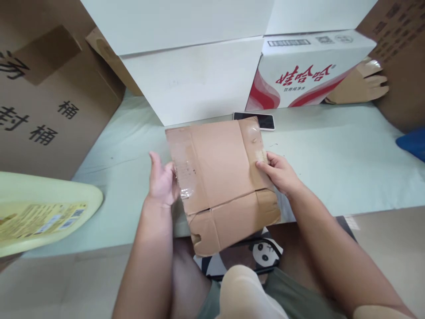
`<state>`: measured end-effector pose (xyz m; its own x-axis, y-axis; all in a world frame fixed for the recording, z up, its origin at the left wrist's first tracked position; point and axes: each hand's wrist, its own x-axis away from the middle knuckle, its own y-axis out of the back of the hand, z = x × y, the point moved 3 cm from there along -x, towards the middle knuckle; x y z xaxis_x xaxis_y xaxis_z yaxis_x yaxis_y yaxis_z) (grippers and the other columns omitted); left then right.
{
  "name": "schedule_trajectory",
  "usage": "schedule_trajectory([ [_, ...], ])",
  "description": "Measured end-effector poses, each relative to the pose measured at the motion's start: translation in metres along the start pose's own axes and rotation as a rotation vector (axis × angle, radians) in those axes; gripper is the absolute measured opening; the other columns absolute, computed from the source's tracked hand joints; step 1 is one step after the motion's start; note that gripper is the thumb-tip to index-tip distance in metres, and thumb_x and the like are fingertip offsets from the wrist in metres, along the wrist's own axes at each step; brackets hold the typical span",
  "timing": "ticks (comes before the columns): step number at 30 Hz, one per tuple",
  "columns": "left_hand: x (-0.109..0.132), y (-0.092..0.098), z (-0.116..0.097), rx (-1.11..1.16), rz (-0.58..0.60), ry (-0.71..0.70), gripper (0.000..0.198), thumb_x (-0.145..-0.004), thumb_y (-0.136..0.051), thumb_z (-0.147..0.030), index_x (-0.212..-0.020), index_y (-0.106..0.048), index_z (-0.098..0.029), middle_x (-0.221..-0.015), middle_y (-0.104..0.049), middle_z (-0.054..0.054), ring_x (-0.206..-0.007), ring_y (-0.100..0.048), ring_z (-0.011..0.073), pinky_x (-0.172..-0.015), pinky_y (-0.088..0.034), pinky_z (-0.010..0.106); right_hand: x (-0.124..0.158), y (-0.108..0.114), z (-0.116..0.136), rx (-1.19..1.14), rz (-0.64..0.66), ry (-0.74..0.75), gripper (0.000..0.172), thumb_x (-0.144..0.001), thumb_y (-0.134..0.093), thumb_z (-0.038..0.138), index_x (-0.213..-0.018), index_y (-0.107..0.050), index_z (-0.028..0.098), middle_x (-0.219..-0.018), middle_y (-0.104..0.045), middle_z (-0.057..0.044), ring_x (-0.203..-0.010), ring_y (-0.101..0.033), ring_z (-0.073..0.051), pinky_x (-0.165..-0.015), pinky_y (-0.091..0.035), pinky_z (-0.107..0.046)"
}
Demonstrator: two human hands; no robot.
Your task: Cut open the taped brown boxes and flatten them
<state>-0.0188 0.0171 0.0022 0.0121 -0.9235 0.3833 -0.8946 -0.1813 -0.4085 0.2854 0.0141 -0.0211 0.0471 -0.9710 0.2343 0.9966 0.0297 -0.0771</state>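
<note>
A creased sheet of brown cardboard (221, 155), like a flattened box with flaps, is held tilted over the near edge of the table. Clear tape strips run along its left and right sides. My right hand (277, 172) grips the right edge, thumb on top and fingers underneath. At the left edge is my left hand (162, 181), its thumb stretched up off the cardboard and its other fingers bent against or beside the edge, partly hidden. A phone (265, 121) with a dark screen lies just beyond the sheet, its left part covered by it.
White boxes (195, 82) and a red-and-white water carton (299, 73) stand behind. A large brown carton (43, 88) is at left, with a pale yellow-green bottle (49, 210) nearer. At right are cut cardboard (360, 86) and a blue object (413, 144). A panda-patterned item (265, 253) lies below.
</note>
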Motion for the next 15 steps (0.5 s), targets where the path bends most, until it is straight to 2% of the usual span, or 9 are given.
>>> schedule_trajectory([
  [3, 0.003, -0.007, 0.003, -0.099, 0.059, -0.014, 0.039, -0.064, -0.096, -0.036, -0.09, -0.075, -0.016, -0.082, -0.081, 0.009, -0.089, -0.082, 0.0316, -0.076, -0.068, 0.038, 0.0, 0.01, 0.002, 0.096, -0.105, 0.073, 0.038, -0.071, -0.089, 0.051, -0.09, -0.075, 0.02, -0.081, -0.078, -0.001, -0.068, -0.069, -0.017, -0.06, -0.055, -0.027],
  [6, 0.0, -0.006, 0.001, -0.053, -0.004, -0.077, 0.035, -0.064, -0.094, -0.027, -0.091, -0.074, -0.017, -0.08, -0.08, 0.004, -0.07, -0.079, 0.0228, -0.068, -0.066, 0.032, 0.002, 0.038, 0.007, 0.09, -0.288, 0.148, 0.034, -0.075, -0.083, 0.049, -0.094, -0.074, 0.021, -0.084, -0.076, -0.001, -0.067, -0.068, -0.015, -0.057, -0.052, -0.025],
  [8, -0.005, -0.006, -0.003, 0.036, -0.042, -0.17, 0.031, -0.068, -0.092, -0.028, -0.092, -0.073, -0.019, -0.085, -0.082, 0.002, -0.076, -0.08, 0.0221, -0.075, -0.068, 0.032, 0.007, 0.065, 0.01, 0.009, -0.476, 0.197, 0.03, -0.077, -0.079, 0.047, -0.092, -0.07, 0.022, -0.088, -0.074, -0.001, -0.068, -0.068, -0.013, -0.055, -0.051, -0.022],
  [10, -0.008, -0.009, -0.005, 0.107, -0.048, -0.252, 0.029, -0.074, -0.09, -0.03, -0.097, -0.073, -0.022, -0.095, -0.083, 0.003, -0.094, -0.082, 0.0238, -0.088, -0.068, 0.034, 0.017, 0.088, 0.011, -0.073, -0.601, 0.199, 0.028, -0.079, -0.076, 0.048, -0.089, -0.067, 0.023, -0.087, -0.071, -0.001, -0.066, -0.065, -0.011, -0.052, -0.048, -0.021],
  [12, -0.009, -0.016, -0.003, 0.153, -0.041, -0.288, 0.028, -0.079, -0.087, -0.033, -0.102, -0.073, -0.023, -0.107, -0.084, 0.004, -0.112, -0.079, 0.0245, -0.095, -0.066, 0.033, 0.034, 0.097, 0.009, -0.107, -0.609, 0.147, 0.035, -0.077, -0.075, 0.054, -0.087, -0.068, 0.021, -0.082, -0.069, -0.003, -0.058, -0.059, -0.011, -0.046, -0.043, -0.022],
  [15, -0.006, -0.034, 0.012, 0.205, 0.008, -0.236, 0.031, -0.081, -0.087, -0.036, -0.106, -0.073, -0.024, -0.115, -0.083, 0.005, -0.119, -0.076, 0.0245, -0.098, -0.065, 0.035, 0.072, 0.082, -0.001, -0.111, -0.423, 0.004, 0.055, -0.066, -0.082, 0.07, -0.085, -0.073, 0.018, -0.073, -0.07, -0.006, -0.048, -0.053, -0.012, -0.039, -0.038, -0.025],
])
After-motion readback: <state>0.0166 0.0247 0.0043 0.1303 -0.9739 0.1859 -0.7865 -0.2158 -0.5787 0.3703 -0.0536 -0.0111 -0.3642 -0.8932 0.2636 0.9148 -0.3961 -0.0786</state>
